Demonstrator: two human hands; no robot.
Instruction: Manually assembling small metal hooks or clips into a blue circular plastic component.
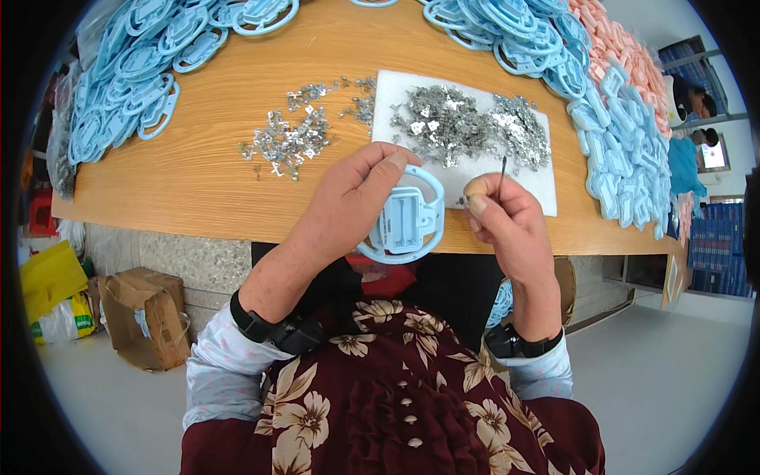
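Note:
My left hand (348, 190) is closed on the upper left rim of a light blue plastic ring-shaped housing (435, 214). The housing is tilted up over the table's near edge, and a rectangular compartment with long slots shows in its middle. Just to the right, apart from the housing, my right hand (511, 218) is closed in a pinch. A thin dark rod (502, 176) sticks up out of its fingers; the rod's lower end is hidden. At the thumb and fingertip is a small metal piece (464, 201), too small to make out fully.
Behind my hands, a white foam sheet (386, 99) bears heaped small metal clips (451, 127); more loose clips (289, 141) lie left of it. Blue housings (142, 63) pile up at far left and far right (522, 39). Blue (621, 150) and pink handle-shaped parts (633, 67) edge the right side.

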